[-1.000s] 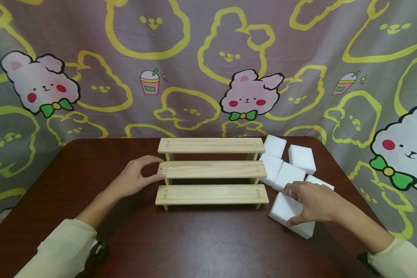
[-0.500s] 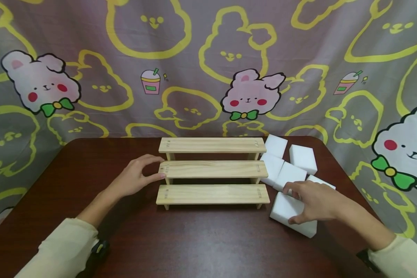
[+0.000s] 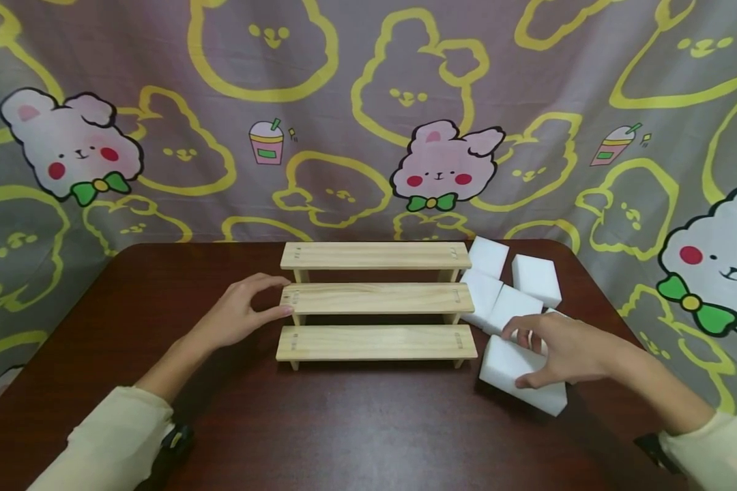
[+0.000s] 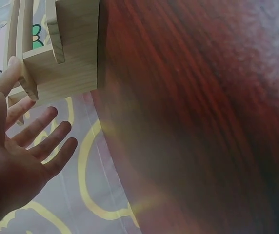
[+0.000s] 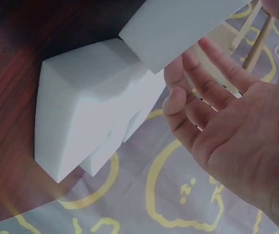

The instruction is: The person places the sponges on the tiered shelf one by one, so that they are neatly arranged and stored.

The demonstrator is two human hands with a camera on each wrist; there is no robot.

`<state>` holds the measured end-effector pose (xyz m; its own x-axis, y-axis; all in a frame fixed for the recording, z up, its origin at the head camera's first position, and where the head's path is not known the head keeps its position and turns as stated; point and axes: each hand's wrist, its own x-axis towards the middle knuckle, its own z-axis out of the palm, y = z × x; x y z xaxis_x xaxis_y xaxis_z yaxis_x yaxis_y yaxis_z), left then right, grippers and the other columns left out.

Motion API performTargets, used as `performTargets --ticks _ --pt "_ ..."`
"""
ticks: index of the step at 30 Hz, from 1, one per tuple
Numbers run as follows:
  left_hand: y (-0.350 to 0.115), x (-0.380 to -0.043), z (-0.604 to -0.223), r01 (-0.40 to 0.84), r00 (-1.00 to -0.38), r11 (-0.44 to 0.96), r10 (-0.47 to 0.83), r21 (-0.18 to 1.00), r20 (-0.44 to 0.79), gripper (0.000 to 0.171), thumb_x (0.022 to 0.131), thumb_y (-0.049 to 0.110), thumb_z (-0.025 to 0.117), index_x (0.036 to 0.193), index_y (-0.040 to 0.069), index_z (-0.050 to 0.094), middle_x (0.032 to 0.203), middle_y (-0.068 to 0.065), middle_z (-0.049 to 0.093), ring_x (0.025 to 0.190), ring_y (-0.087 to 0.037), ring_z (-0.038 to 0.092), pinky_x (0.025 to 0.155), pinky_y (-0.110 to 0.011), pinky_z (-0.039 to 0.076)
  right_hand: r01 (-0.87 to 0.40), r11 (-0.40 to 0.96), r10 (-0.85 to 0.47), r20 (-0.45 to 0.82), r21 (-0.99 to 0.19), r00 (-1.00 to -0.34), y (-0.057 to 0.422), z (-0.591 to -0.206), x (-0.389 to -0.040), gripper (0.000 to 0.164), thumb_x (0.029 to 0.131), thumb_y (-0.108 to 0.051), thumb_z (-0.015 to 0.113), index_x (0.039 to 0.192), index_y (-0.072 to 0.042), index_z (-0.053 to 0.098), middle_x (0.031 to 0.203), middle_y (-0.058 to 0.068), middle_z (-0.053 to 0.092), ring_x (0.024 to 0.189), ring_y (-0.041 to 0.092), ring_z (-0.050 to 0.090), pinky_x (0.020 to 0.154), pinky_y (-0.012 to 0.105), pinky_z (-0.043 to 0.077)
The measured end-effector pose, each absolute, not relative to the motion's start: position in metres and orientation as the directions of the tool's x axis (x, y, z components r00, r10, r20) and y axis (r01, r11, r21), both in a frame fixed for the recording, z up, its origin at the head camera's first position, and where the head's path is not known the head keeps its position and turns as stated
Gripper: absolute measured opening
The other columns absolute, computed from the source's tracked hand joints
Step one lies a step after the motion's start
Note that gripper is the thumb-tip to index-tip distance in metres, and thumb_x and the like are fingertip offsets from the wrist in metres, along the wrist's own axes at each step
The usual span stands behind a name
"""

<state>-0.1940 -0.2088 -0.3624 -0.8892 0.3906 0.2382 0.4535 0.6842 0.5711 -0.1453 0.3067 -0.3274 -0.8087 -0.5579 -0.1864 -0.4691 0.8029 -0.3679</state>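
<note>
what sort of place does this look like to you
Probably an indoor tabletop workspace, though I can't tell whose: a dark table bears a three-tier wooden stand and white blocks, with a cartoon-print cloth hanging behind.

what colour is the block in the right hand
The block is plain white, seen best in the head view.

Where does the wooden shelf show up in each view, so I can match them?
Head: wooden shelf, just below centre.
Left wrist: wooden shelf, upper left, cut off by the top edge.
Right wrist: wooden shelf, upper right, partly behind the right hand.
Shared landmark: the patterned curtain.
</note>
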Motion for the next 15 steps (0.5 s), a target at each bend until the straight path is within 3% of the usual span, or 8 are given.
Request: performTargets --ticks 8,15 --pt "-0.208 -0.195 -0.361 0.469 -0.882 0.707 0.410 0.530 0.233 0.048 0.094 0.028 0.079 0.132 0.002 0.066 0.126 -0.019 0.066 0.122 -0.041 0.060 0.100 -0.060 0.046 -0.491 0.745 -0.606 -0.151 -0.451 -0.781 0.315 -0.322 -0.151 0.060 0.076 -0.045 0.092 0.120 -0.014 0.066 0.093 -0.011 0.059 0.086 0.006 0.055 0.069 0.028 0.048" --pt "-0.208 -0.194 -0.361 0.457 -0.888 0.713 0.402 0.531 0.224 0.048 0.095 0.029 0.079 0.133 0.003 0.066 0.128 -0.020 0.065 0.125 -0.042 0.059 0.102 -0.061 0.045 -0.479 0.761 -0.576 -0.118 -0.438 -0.809 0.322 -0.314 -0.156 0.058 0.077 -0.042 0.092 0.121 -0.015 0.066 0.096 -0.010 0.061 0.086 0.006 0.058 0.069 0.030 0.050"
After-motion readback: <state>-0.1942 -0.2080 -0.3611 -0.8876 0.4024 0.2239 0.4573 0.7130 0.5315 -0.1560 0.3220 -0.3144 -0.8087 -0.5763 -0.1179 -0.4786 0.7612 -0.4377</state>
